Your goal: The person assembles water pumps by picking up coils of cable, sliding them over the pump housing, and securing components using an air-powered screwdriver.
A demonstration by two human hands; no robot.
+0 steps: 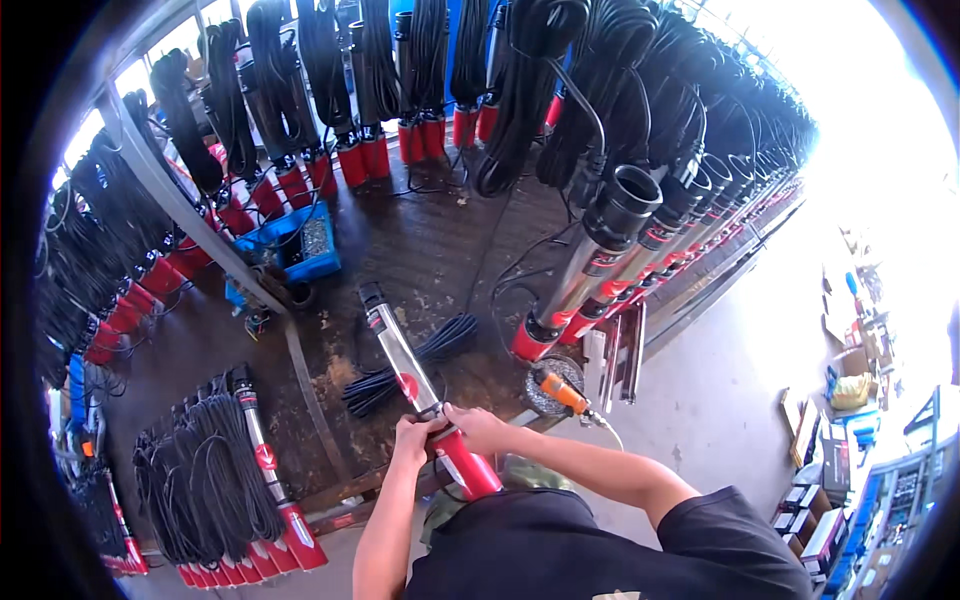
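A slim submersible pump (404, 352), with a steel body, black top and red lower end, lies slanted in front of me. Its top reaches over the table and its red end comes back to my waist. My left hand (413, 440) and my right hand (474, 428) close on it from both sides, where the steel meets the red part. The fingertips nearly meet there, and any small part beneath them is hidden. Beside and partly behind the pump is a coiled black cable (452, 338).
An orange power screwdriver (562, 390) rests on a round bowl of small metal parts (534, 398). Thin metal strips (625, 352) lie at the right edge. Many pumps with black cable bundles (205, 470) surround the dark worktable (400, 245). A blue bin (322, 258) holds small parts.
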